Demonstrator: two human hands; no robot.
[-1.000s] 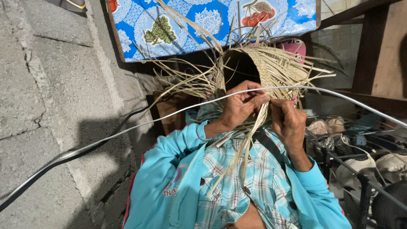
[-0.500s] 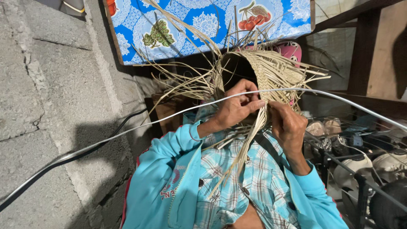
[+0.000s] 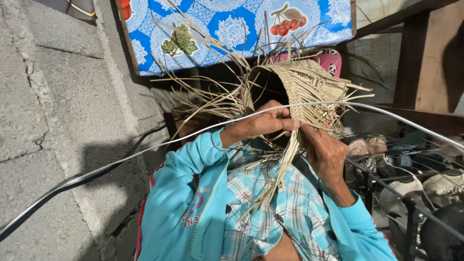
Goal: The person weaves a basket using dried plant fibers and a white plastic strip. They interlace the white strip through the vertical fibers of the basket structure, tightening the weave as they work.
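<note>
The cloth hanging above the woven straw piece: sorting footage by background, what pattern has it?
Blue cloth with white lacy medallions and fruit pictures; head view.

The woven basket (image 3: 304,87) sits above both hands (image 3: 295,137), patterned cloth (image 3: 232,29) behind it.

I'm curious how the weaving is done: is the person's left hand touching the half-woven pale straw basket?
Touching. The head view shows the left hand with its fingers pinched on the woven straw strips of the half-woven pale straw basket, no gap between them.
</note>
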